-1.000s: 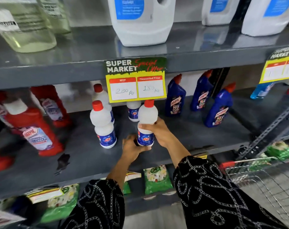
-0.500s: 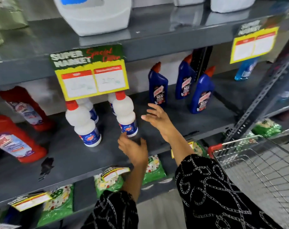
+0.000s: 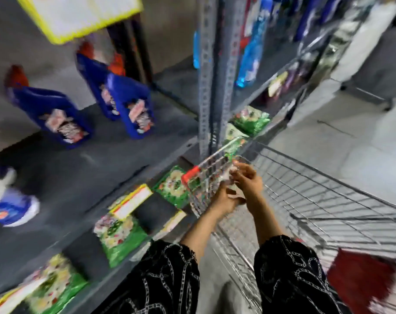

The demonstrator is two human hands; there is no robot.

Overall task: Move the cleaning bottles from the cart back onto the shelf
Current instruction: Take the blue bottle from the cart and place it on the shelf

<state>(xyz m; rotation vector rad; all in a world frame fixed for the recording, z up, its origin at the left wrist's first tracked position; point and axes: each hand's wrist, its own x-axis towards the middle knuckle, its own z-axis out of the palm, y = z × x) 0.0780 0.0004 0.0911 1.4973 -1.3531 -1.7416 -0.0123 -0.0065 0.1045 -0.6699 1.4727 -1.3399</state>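
Observation:
The picture is blurred by motion. Both my hands hang over the wire cart (image 3: 328, 200) at its near corner, close together and holding nothing: my left hand (image 3: 224, 200) and my right hand (image 3: 249, 180), fingers apart. At the far left edge a white bottle with a blue label (image 3: 8, 205) stands on the grey shelf (image 3: 90, 173). Three blue bottles with red caps (image 3: 129, 103) stand farther back on that shelf. A red bottle (image 3: 360, 275) lies in the cart at the lower right.
Green packets (image 3: 120, 236) lie on the lower shelf, below the bottles. A perforated grey upright (image 3: 206, 82) divides this shelf bay from the one to the right. Grey floor shows past the cart at the right.
Both hands left the white bottle standing on the shelf and moved right and down to the cart. The view swung right.

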